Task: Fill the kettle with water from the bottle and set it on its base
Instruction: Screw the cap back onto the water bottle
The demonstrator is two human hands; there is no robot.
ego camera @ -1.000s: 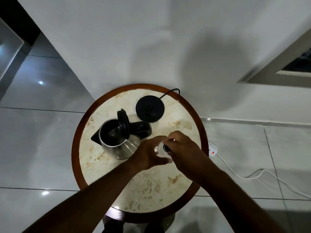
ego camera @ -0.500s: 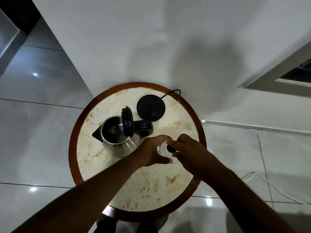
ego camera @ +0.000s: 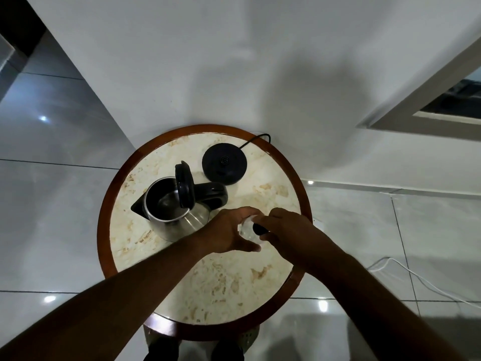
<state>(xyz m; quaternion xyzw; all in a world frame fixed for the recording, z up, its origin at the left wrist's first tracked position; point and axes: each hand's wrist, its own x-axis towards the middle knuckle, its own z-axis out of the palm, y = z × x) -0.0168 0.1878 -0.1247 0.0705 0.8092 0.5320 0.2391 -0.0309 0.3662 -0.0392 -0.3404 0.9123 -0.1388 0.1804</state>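
Head view looks straight down on a round table [ego camera: 273,162] with a pale marbled top and a dark wooden rim, standing against a white wall on a glossy tiled floor. The left hand [ego camera: 229,231] is wrapped around a clear bottle [ego camera: 246,227], which stands near the middle of the table, just to the right of the kettle. The right hand [ego camera: 286,233] is closed over the bottle's top, fingers pinching a dark cap [ego camera: 259,228]; whether the cap is on or off the neck cannot be told. The steel kettle [ego camera: 177,207] sits on the table's left half, apart from its base, its black lid [ego camera: 184,187] tipped up open, its spout pointing left and its black handle pointing right. The inside looks dark, and no water level can be made out. The round black base [ego camera: 224,163] lies bare at the far side of the table, close behind the kettle's handle, with its cord [ego camera: 256,139] running off the table's edge toward the wall. A white cable [ego camera: 416,278] trails over the floor at the right.
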